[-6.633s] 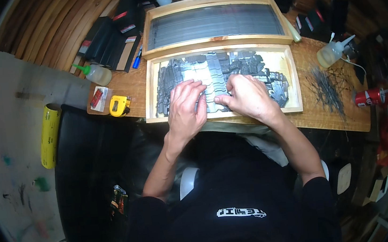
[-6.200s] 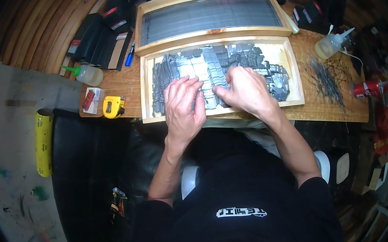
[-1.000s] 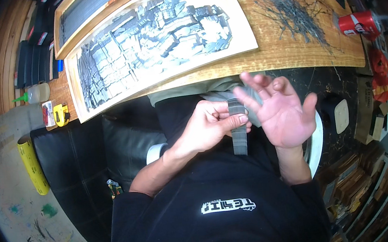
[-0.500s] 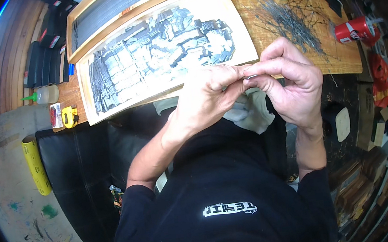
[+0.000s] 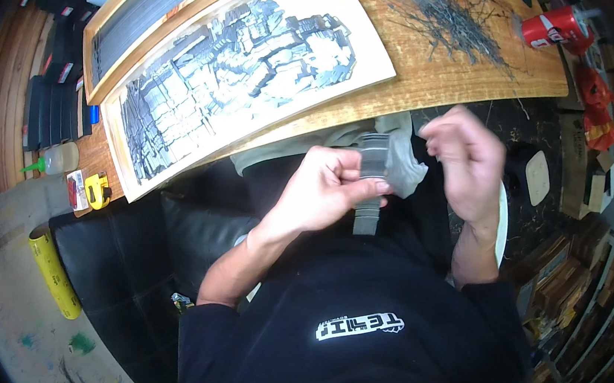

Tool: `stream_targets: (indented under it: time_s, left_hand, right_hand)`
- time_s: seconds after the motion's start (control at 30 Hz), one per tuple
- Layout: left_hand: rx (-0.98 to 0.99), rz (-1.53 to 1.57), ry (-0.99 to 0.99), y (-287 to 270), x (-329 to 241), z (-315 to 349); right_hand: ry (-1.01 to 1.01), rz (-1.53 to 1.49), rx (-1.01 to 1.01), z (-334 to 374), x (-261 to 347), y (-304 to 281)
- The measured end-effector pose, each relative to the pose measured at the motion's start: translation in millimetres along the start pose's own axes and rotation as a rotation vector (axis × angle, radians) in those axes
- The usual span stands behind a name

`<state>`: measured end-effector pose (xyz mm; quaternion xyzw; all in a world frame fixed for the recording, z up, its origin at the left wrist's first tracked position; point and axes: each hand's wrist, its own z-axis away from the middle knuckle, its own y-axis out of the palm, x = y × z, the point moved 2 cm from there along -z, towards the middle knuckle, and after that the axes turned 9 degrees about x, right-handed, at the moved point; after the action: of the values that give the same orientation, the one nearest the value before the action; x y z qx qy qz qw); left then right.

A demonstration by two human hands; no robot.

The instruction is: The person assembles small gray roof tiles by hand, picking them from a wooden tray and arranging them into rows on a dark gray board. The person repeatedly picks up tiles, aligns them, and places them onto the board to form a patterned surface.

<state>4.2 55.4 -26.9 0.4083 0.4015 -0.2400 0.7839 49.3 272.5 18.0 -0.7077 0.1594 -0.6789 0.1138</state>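
Left hand [image 5: 322, 190]: at frame centre, fingers closed around grey ridged strip [image 5: 370, 185].
Right hand [image 5: 469, 163]: just right of strip, loosely curled, holding nothing.

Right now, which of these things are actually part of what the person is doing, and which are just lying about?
In use:
left hand, gripping a stack of grey strips
right hand, loosely curled beside it, seemingly empty
shallow wooden tray heaped with similar grey pieces

Lying about:
red can
thin metal wires
yellow tape measure
clear squeeze bottle
yellow tube
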Motion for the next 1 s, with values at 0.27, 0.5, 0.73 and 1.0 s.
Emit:
stream_targets:
  time_s: [0.27, 0.5, 0.73, 1.0]
  left_hand:
    - [-0.13, 0.314, -0.261, -53.4, 104.6, -42.1]
    - [-0.11, 0.231, -0.295, -44.7, 117.6, -48.5]
    - [-0.152, 0.192, -0.294, -32.1, 111.8, -48.3]
    - [-0.242, -0.059, -0.23, -29.8, 127.0, -58.0]
  right_hand:
    - [0.209, 0.294, 0.179, 31.8, -168.0, 63.5]
    - [0.108, -0.394, 0.271, 27.4, -160.0, 59.0]
    - [0.129, -0.406, 0.465, 11.6, -136.7, 58.7]
    - [0.179, -0.428, 0.777, 1.4, -144.4, 73.5]
